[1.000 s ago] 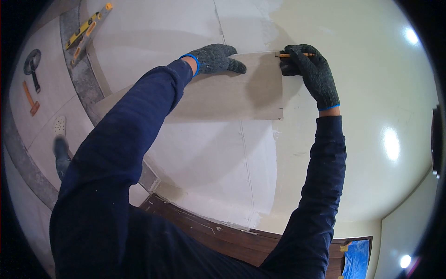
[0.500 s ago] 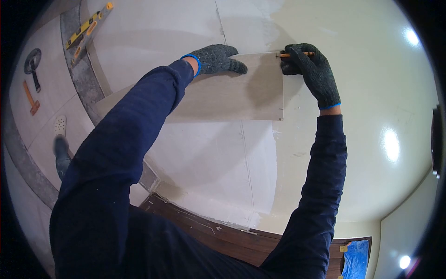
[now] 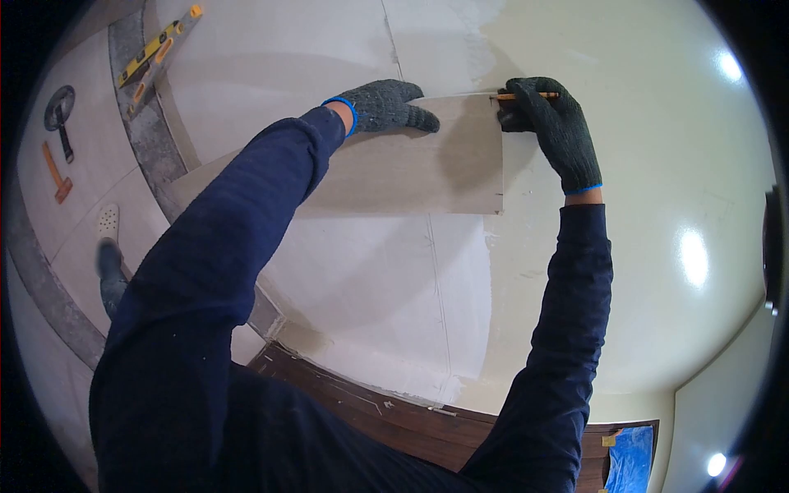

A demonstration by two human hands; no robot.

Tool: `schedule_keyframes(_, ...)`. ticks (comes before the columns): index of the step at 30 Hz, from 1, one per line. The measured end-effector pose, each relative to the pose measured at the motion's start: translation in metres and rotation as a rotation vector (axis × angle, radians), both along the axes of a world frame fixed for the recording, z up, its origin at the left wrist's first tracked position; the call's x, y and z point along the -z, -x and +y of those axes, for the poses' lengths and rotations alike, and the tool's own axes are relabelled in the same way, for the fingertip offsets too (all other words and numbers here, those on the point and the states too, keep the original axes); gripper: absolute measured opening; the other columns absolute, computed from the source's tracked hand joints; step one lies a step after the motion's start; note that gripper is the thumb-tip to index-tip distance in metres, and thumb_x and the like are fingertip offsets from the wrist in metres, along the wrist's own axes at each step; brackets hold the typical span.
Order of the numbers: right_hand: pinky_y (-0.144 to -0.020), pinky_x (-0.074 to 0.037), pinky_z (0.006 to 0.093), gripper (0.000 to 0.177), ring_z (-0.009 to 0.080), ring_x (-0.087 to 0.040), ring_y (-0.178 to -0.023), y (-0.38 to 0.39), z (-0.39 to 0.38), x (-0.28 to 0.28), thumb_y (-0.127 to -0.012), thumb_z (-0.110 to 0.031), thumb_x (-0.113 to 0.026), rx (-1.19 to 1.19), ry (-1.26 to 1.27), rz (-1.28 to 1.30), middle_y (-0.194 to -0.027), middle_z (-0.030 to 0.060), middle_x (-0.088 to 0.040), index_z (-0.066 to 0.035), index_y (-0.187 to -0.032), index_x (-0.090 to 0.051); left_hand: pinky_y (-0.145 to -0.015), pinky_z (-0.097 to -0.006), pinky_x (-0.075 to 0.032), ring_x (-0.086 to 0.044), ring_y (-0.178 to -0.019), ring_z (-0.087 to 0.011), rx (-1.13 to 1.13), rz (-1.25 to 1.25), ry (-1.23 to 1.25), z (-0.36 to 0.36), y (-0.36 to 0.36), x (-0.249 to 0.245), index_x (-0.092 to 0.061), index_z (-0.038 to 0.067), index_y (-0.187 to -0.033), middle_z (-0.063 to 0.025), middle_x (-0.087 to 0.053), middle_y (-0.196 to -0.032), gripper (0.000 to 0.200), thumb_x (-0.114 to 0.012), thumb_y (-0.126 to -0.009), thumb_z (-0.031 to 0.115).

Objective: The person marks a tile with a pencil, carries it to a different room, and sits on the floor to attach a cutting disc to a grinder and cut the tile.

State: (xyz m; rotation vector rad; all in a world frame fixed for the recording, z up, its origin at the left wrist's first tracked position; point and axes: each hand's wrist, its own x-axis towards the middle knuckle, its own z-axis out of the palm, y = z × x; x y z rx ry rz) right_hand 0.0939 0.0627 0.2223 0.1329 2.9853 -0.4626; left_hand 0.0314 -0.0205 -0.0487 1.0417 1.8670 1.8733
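The left hand (image 3: 380, 105) rests at the upper edge of the beige panel (image 3: 394, 177), thumb spread apart from the fingers. The right hand (image 3: 567, 135) holds a pencil (image 3: 505, 97) in a narrow pinch, its tip at the panel's upper right corner. The panel lies against the white patch (image 3: 370, 267), and its right end reaches the cream-painted wall (image 3: 625, 156).

Principal risk: panel shift. The left hand is the only visible hold and sits inward from the right end. Sideways pressure from the pencil could rotate or slide the panel. Any offset between its edge and the surface behind would then make a pencil stroke inaccurate.

Secondary risk: pencil slip. Thick knitted gloves probably reduce feel, and the tip works close to the corner. Excess force could carry it off the edge and leave a stray line on the paint, or break the point.

Tertiary risk: misreading. A small dark mark (image 3: 498, 195) shows near the lower right corner; the shadow around the right hand could obscure fine marks. Whether the panel has support from behind cannot be told.
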Motion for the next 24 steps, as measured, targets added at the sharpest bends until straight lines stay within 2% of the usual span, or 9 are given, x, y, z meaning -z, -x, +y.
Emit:
schedule_keyframes(3,-0.077,-0.062,0.0341,0.035,0.0202,-0.073,-0.085,0.003,0.002,0.002,-0.1,-0.027,-0.065,-0.001,0.05,0.012,-0.098,0.0149,-0.073,0.004,-0.116,-0.066,-0.118,-0.0446,-0.034,-0.041,-0.142,-0.0395,0.025,-0.001,-0.008,0.001,0.001,0.0,-0.047,-0.001,-0.146,-0.0258,-0.045,-0.151,0.111,-0.061,-0.076,0.084)
schedule_keyframes(5,-0.077,-0.062,0.0341,0.034,0.0202,-0.073,-0.084,-0.001,0.001,0.001,-0.1,-0.026,-0.065,0.031,0.044,0.013,-0.098,0.0151,-0.073,0.004,-0.115,-0.066,-0.118,-0.0428,-0.034,-0.042,-0.142,-0.0376,-0.03,-0.013,0.009,0.007,0.001,0.003,-0.049,-0.001,-0.145,-0.0232,-0.046,-0.151,0.103,-0.065,-0.078,0.076)
schedule_keyframes(16,-0.078,-0.063,0.0372,0.03,0.0221,-0.072,-0.085,-0.045,0.019,-0.006,-0.103,-0.022,-0.059,0.196,0.043,-0.083,-0.1,0.0166,-0.071,0.006,-0.114,-0.062,-0.118,-0.0439,-0.033,-0.041,-0.142,-0.0388,-0.038,0.012,0.018,0.001,-0.002,-0.001,-0.048,-0.003,-0.144,-0.0253,-0.046,-0.151,0.106,-0.064,-0.077,0.078)
schedule_keyframes(18,-0.079,-0.063,0.037,0.029,0.0217,-0.072,-0.085,-0.048,0.021,-0.006,-0.104,-0.022,-0.058,0.185,0.064,-0.079,-0.1,0.016,-0.071,0.006,-0.114,-0.062,-0.118,-0.0441,-0.033,-0.041,-0.142,-0.0391,-0.024,0.005,0.009,0.0,-0.002,-0.001,-0.048,-0.003,-0.144,-0.0257,-0.046,-0.151,0.107,-0.065,-0.077,0.078)
schedule_keyframes(20,-0.075,-0.062,0.0337,0.029,0.0191,-0.073,-0.083,-0.047,0.018,-0.004,-0.1,-0.022,-0.065,0.15,0.06,-0.048,-0.096,0.0138,-0.073,0.005,-0.11,-0.065,-0.118,-0.0448,-0.034,-0.043,-0.141,-0.041,-0.029,0.01,-0.002,-0.001,-0.003,-0.001,-0.048,-0.002,-0.145,-0.0275,-0.047,-0.149,0.109,-0.064,-0.076,0.081)
schedule_keyframes(24,-0.074,-0.062,0.0333,0.029,0.0193,-0.073,-0.083,-0.026,0.015,0.0,-0.1,-0.023,-0.064,0.079,0.071,-0.004,-0.097,0.014,-0.073,0.004,-0.111,-0.066,-0.117,-0.0442,-0.036,-0.045,-0.139,-0.0404,-0.075,0.021,0.004,0.004,-0.002,0.001,-0.049,-0.003,-0.144,-0.0274,-0.049,-0.147,0.107,-0.064,-0.078,0.079)
